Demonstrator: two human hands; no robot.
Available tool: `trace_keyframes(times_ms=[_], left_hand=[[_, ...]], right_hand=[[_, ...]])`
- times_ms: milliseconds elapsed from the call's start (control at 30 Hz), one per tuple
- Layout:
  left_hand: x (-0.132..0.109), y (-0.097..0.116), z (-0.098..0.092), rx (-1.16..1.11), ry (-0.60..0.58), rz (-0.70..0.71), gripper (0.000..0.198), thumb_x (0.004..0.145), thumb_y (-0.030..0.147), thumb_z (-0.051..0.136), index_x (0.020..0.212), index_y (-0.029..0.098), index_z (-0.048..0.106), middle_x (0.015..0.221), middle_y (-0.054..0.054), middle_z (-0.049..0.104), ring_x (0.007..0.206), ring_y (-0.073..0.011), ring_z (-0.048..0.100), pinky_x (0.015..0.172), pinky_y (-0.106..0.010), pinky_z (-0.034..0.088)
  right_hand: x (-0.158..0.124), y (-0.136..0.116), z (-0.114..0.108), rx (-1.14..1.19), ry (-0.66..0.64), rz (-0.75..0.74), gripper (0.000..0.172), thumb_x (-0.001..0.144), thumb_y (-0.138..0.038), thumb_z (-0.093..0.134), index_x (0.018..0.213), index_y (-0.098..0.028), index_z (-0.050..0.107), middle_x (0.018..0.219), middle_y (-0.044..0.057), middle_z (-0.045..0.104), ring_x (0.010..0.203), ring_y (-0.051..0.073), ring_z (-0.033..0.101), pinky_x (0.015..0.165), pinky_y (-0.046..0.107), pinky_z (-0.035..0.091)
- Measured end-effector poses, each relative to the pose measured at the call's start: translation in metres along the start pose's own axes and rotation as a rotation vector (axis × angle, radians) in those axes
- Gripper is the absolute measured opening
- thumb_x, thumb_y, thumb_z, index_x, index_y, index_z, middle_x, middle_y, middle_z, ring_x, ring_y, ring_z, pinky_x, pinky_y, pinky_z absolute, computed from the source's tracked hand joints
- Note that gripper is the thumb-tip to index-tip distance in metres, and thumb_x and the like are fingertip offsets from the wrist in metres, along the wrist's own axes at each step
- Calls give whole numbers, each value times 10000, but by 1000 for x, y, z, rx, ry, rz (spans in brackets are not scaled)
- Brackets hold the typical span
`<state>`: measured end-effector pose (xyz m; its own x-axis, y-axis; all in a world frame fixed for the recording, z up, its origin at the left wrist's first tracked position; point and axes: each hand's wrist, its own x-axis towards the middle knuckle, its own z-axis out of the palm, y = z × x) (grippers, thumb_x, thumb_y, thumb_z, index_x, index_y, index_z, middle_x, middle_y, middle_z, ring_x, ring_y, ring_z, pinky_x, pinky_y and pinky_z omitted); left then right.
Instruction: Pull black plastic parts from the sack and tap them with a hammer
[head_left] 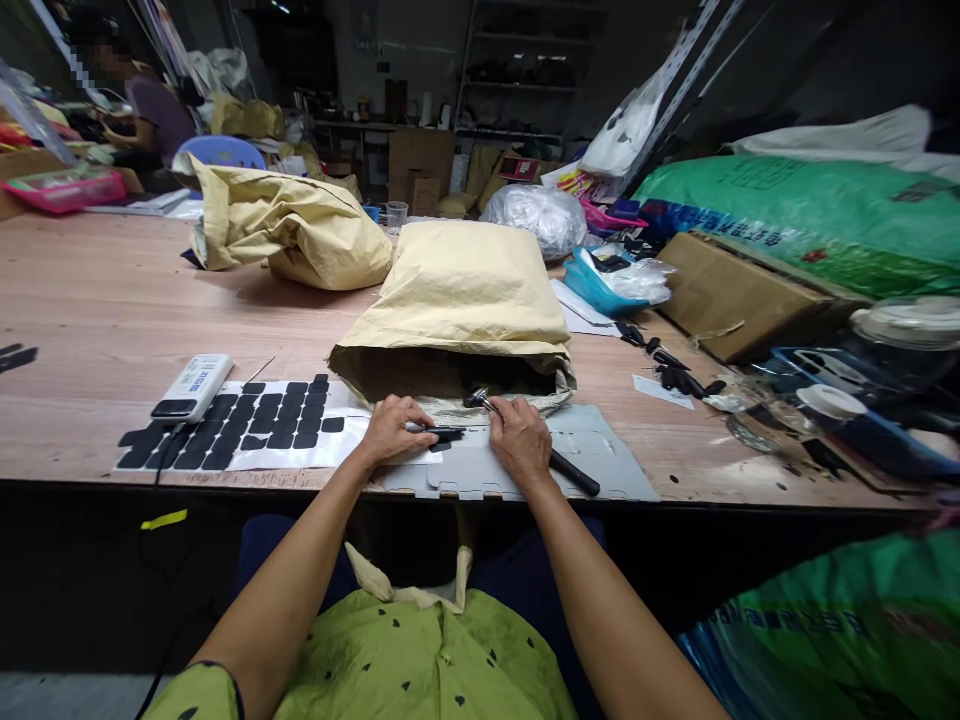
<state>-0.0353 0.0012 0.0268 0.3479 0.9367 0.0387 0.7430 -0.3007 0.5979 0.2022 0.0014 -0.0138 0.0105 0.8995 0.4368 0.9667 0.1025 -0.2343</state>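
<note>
My right hand [519,440] is wrapped round a hammer [576,474]. Its black handle sticks out toward the table's front edge, and its metal head points at the open mouth of a tan sack [469,285]. Pinched in the fingers of my left hand [397,430] is a small black strip-like part [447,434], low over a grey board [592,450]; its exact kind is too small to make out. Dark contents show inside the sack's mouth. Left of my left hand lie white sheets with rows of black rounded pieces [281,418].
A white handheld device [193,388] with a cable rests on the sheets. Another tan sack [300,225] slumps behind. To the right are a cardboard box [750,290], black parts [675,375], a blue tray [607,285] and green sacks [825,210]. A person [150,110] sits far left.
</note>
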Motion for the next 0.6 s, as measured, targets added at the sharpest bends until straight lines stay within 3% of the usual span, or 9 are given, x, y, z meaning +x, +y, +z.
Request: trace_keyframes(times_ms=[100,200,300,400,500,600], left_hand=[[-12,1,-6,-91,-135,66,171,723,391,817,867,300,801,1160,-17,648,1160,-272,496,1045,-426,348],[-31,2,-7,-132,-274,135,198,664,397,866,838,321,811,1453,-5,497,1378,-348,341,1164,-510,208],[-49,5,-1,-116,-310,132,239,649,419,873,867,341,813,1589,16,335,1478,-388,177,1203,-564,53],[-62,11,3,-87,-293,114,250,635,425,877,861,340,811,1618,28,277,1493,-399,136,1202,-588,13],[-63,20,3,-115,-266,116,292,592,445,892,835,307,806,1590,-6,337,1479,-418,169,1189,-611,85],[-44,32,2,-279,-115,104,203,689,416,824,777,238,783,1326,-71,620,1300,-335,479,1098,-493,365]], right_hand=[[1,0,0,1,0,-4,272,903,-219,535,1112,-216,709,938,58,629,859,193,491,770,297,353],[0,1,1,-5,14,-5,270,904,-220,531,1111,-213,705,930,57,623,851,191,481,763,295,340],[0,1,1,-9,23,-8,267,904,-223,529,1104,-216,705,920,56,617,841,191,471,757,296,331],[-1,0,1,-12,24,-14,264,903,-226,527,1097,-214,705,914,57,615,833,191,465,752,298,327],[-1,-1,1,-22,26,-8,266,901,-224,529,1101,-215,703,917,58,616,832,193,463,744,302,323],[-1,-1,0,-28,26,-8,262,905,-228,523,1092,-214,706,914,60,617,836,197,464,740,306,320]])
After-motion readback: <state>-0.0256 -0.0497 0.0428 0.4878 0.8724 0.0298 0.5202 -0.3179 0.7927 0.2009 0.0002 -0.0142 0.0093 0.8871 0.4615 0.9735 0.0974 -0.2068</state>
